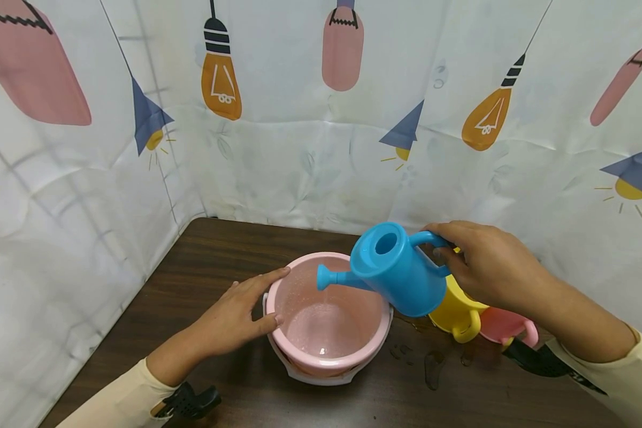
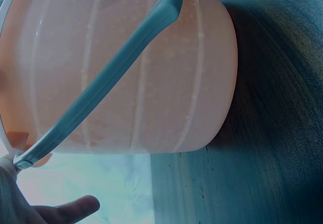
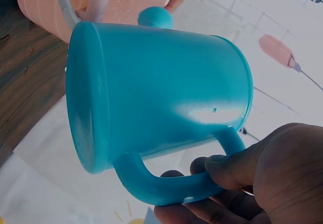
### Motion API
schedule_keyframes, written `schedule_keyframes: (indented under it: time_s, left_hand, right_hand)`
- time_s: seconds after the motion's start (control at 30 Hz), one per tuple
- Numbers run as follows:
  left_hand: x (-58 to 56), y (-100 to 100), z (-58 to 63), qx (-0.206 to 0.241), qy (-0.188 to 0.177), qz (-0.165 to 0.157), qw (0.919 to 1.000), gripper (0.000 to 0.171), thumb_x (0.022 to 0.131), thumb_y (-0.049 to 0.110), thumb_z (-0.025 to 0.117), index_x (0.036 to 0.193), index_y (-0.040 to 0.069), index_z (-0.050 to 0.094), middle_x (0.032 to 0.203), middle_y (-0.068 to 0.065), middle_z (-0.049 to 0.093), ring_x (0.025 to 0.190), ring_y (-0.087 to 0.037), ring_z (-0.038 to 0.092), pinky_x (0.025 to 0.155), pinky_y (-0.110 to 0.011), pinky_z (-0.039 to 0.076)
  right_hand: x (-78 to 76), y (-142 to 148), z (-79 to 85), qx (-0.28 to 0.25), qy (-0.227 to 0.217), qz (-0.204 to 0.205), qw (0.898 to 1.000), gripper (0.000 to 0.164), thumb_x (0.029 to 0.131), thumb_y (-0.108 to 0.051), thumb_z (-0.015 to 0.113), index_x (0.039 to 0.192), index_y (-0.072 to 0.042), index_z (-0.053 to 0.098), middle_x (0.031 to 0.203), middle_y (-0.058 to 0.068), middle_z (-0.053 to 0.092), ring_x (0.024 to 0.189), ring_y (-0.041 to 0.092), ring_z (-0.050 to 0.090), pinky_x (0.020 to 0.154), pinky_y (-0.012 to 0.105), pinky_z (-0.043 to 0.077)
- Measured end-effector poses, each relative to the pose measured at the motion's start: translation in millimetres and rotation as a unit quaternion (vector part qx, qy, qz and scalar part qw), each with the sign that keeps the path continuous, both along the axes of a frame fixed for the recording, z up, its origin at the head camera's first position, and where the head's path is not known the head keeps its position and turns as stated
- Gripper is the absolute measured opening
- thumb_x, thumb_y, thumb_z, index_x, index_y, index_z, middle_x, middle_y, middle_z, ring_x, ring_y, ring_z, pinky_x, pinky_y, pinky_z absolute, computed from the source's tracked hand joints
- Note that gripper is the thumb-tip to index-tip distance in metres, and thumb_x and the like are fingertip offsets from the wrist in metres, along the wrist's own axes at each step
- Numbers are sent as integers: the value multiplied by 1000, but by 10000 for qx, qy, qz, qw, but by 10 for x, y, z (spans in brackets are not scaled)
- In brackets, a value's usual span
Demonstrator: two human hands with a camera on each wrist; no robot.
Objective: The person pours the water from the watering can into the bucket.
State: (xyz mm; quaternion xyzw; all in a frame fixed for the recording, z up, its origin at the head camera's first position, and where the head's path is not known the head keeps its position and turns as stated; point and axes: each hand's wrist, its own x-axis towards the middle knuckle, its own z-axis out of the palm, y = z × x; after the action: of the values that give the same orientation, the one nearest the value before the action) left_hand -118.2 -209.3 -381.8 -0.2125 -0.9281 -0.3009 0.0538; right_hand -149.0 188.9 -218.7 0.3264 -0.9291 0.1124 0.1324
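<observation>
So from what I can tell, this is the pouring step: the blue watering can [image 1: 412, 288] is up in the air and tipped, its spout [image 1: 326, 277] hanging over the mouth of the pink bucket [image 1: 326, 364], and there's a faint streak under the nozzle that looks like water coming out. The right grip [image 1: 476, 255] has fingers and thumb wrapped round the can's handle [image 3: 136, 176], while the left grip [image 1: 241, 309] is spread, with a fingertip and the thumb resting on the bucket rim, I'd guess to steady it. The next move probably calls for tilting the can a bit further with the nozzle inside the rim, and the left side staying put so the bucket doesn't slide. Can't really tell how much is in the bucket, just droplets and glare inside. Materials-wise it all looks like smooth plastic: the can is a shiny tapered cylinder with a round opening on top and a looped handle, and the bucket is round with vertical ribs down the outside plus a slim bail [image 2: 101, 88] slung against its wall. Off to the right, a yellow cup [image 1: 450, 309] and a pink cup [image 1: 499, 324] sit on the dark wood-grain worktop [image 1: 214, 255], with wet spots [image 1: 433, 368] nearby that could get slippery. The wrinkly printed cloth [image 1: 278, 166] behind looks thin and soft.
</observation>
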Motion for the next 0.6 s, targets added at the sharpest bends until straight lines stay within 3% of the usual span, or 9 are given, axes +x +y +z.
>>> schedule_keyframes:
  time_s: [0.6]
  left_hand:
    - [1, -1, 7, 17, -65, 6, 10000, 77, 92, 45, 70, 159, 38, 33, 153, -7, 48, 142, -32, 44, 107, -79, 19]
  right_hand:
    - [7, -5, 7, 44, 25, -2, 10000, 37, 92, -3, 72, 127, -11, 70, 105, 0, 72, 82, 19, 66, 69, 45, 59]
